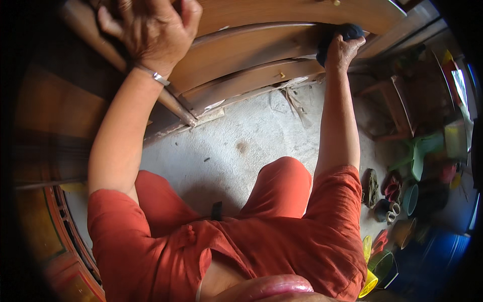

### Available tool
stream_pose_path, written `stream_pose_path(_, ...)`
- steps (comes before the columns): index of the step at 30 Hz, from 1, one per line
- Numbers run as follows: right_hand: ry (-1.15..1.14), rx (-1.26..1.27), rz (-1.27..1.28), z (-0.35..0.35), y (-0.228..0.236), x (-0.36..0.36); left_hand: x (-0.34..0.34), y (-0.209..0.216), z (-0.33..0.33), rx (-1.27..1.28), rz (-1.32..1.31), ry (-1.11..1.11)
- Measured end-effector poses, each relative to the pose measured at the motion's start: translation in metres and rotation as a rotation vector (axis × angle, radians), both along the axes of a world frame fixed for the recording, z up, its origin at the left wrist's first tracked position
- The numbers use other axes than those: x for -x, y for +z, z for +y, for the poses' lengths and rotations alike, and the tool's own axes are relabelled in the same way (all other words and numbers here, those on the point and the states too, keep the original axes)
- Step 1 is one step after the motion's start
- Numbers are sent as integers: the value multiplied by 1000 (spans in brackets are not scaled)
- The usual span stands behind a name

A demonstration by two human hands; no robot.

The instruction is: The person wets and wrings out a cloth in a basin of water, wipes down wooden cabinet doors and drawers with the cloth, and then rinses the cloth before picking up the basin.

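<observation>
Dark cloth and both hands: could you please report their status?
Right hand gripping dark cloth at wooden drawers. Left hand near drawers, some fingertips out of frame. No obstruction visible.

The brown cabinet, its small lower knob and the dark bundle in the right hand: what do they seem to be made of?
Cabinet: probably wood or veneer, varnished; its brown surface has a soft sheen.
Lower knob: perhaps brass, judging by its yellowish colour; too small to be sure.
Dark bundle in the right hand: likely cloth, matte and soft-looking; the fibre can't be told.
</observation>
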State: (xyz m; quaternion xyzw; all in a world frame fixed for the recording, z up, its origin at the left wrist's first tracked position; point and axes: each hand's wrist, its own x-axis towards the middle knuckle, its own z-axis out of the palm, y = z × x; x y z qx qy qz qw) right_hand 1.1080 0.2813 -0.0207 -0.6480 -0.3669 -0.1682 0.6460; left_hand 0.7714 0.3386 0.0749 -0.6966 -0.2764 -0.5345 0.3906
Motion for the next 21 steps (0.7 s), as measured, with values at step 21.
stream_pose_path(21,423,207,-525,3,-38,336,17,-2,4,14,10,-210)
